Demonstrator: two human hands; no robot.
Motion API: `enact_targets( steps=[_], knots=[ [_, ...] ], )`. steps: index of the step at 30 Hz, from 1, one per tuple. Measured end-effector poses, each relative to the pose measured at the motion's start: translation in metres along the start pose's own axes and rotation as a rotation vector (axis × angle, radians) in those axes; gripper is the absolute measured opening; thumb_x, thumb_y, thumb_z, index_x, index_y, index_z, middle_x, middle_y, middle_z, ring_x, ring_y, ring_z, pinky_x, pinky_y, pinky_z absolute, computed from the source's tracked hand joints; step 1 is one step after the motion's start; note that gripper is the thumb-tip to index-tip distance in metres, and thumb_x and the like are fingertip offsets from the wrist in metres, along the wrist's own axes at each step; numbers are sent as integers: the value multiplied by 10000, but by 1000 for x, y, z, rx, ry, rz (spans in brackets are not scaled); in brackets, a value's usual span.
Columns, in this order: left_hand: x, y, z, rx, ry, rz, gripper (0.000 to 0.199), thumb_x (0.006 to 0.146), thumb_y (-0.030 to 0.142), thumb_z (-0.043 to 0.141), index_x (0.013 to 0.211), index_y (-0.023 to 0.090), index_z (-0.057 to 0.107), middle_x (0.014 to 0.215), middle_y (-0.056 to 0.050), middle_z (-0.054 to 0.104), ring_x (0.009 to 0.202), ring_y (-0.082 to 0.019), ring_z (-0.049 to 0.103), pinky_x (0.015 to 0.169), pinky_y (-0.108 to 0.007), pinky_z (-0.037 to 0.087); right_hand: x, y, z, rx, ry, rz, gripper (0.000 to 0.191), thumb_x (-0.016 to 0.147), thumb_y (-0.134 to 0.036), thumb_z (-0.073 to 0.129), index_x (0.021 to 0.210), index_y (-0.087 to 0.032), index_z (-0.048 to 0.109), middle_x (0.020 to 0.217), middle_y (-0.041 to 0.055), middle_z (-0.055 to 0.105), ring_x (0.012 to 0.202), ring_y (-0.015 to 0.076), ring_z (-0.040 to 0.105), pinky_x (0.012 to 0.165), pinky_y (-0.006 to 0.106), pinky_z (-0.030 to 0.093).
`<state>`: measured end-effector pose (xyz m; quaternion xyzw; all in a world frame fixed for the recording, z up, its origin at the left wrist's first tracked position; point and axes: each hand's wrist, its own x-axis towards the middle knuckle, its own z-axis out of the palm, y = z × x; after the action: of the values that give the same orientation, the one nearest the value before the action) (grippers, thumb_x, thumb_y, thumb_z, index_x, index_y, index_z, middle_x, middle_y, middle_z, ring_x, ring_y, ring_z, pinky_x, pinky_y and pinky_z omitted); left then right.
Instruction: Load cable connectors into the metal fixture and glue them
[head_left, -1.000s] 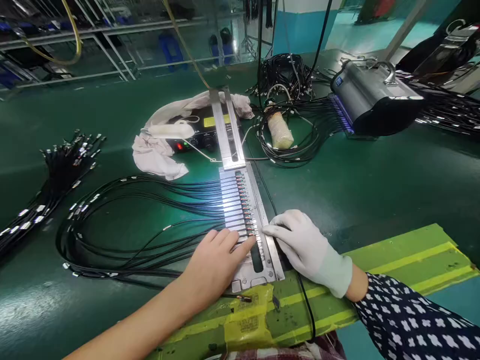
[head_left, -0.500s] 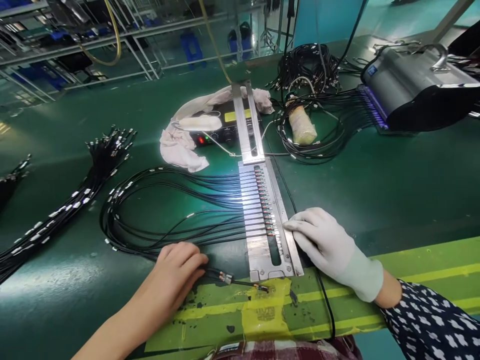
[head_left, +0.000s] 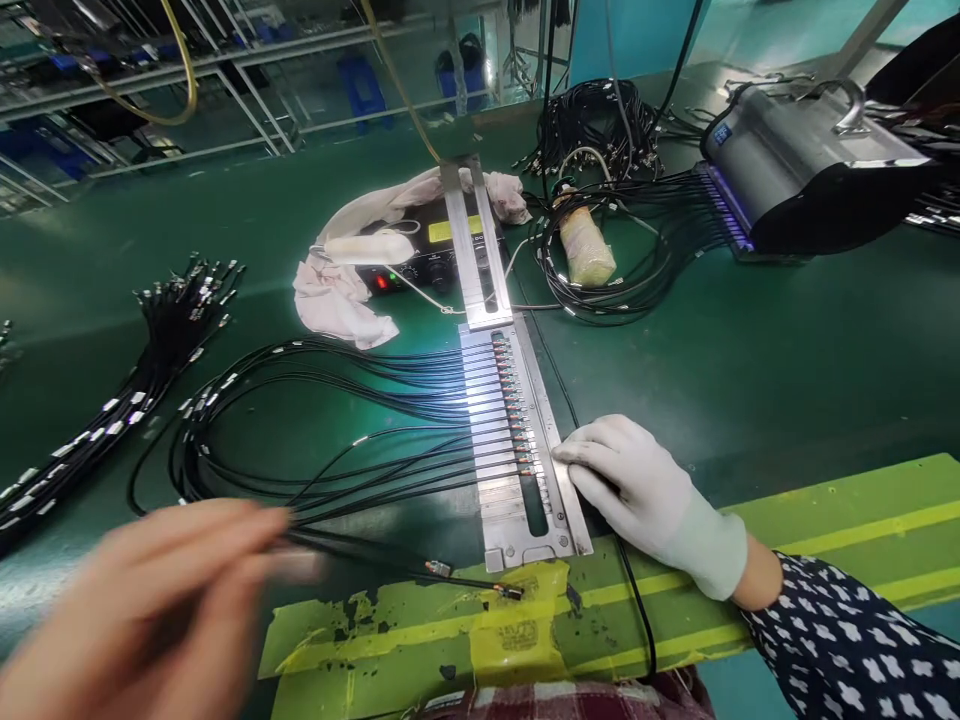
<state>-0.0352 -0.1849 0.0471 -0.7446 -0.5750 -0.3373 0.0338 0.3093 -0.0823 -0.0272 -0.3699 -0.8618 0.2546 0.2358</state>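
Observation:
My bare left hand (head_left: 165, 600) is smeared by motion at the lower left, over the near ends of the black cables (head_left: 330, 478). Its fingers look bunched, but whether a cable is between them is unclear. My right hand (head_left: 637, 500), in a white glove, has its fingers curled together with the tips against the right edge of a slotted metal fixture (head_left: 504, 500). Several cables lie side by side across this fixture, their small metal connectors (head_left: 510, 400) in a row along its slot. Two loose cable ends, one with a silvery connector (head_left: 439, 569), rest in front.
Beyond the fixture sit a black control box (head_left: 420, 275), a pinkish cloth (head_left: 334, 305) and a wrapped bottle (head_left: 585, 250). A bundle of cables (head_left: 161, 335) lies left. A grey machine (head_left: 802, 170) with purple light stands back right, beside coiled cables (head_left: 600, 130).
My left hand has moved left and toward me, away from the loose cable ends. One cable loop now bulges further left. My right hand remains at the fixture's edge; the view has shifted slightly.

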Motion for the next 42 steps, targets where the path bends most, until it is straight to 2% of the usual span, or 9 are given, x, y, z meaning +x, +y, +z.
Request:
enact_targets(
  steps=[1,4,7,11,15,24,30,34,42],
  knots=[
    [4,16,17,-38,-165,46,279,901,157,577,1141,285,638,1000,-20,627,878,-177,579,726,-304,517,0,0,0,4,-6,4,176,994,-168,484,1101,-196,622,1015,61,632,973,234,525,853,418,454],
    [12,51,71,-241,-353,268,246,911,65,531,1127,144,619,958,-78,622,844,-165,566,710,-289,504,-2,0,-1,9,-11,12,178,999,-174,477,1108,-196,616,1029,63,635,975,235,528,852,418,454],
    [13,49,99,-344,-440,245,275,937,59,487,1184,116,594,879,-71,586,763,-144,539,655,-260,483,-2,1,-1,25,-13,9,178,998,-166,474,1109,-193,610,1024,57,644,965,229,531,852,416,451],
    [14,20,97,-424,-596,107,378,969,78,454,1319,195,535,867,-34,552,768,-115,548,672,-206,471,0,2,0,70,16,6,170,989,-150,484,1083,-193,619,1004,43,653,959,216,536,858,402,450],
    [17,12,98,-439,-688,104,372,983,108,432,1313,241,541,854,-16,549,752,-112,556,666,-197,462,1,2,0,92,31,27,165,985,-152,495,1075,-194,627,976,37,656,944,210,537,847,393,452],
    [31,18,109,-295,-614,310,329,969,81,387,1246,152,549,830,-40,577,713,-133,536,618,-210,453,3,1,-1,119,26,50,171,988,-155,488,1071,-196,631,977,45,657,944,212,535,854,398,453],
    [19,19,107,-225,-631,294,265,966,88,437,1206,120,545,976,-83,598,851,-160,551,754,-257,478,2,3,-1,140,24,71,169,986,-153,491,1056,-199,638,968,38,657,947,208,539,858,387,445],
    [1,20,101,-14,-517,274,409,954,68,430,1327,202,533,1159,-112,526,1073,-230,487,906,-362,418,3,3,-1,143,31,63,169,981,-146,495,1056,-194,639,953,33,656,941,204,540,856,382,448],
    [-1,25,97,-145,-576,203,480,944,53,401,1388,218,477,968,-60,590,871,-181,506,753,-307,392,4,2,-3,128,23,63,175,985,-161,487,1054,-213,639,942,41,661,931,218,557,840,396,474]
  ],
)
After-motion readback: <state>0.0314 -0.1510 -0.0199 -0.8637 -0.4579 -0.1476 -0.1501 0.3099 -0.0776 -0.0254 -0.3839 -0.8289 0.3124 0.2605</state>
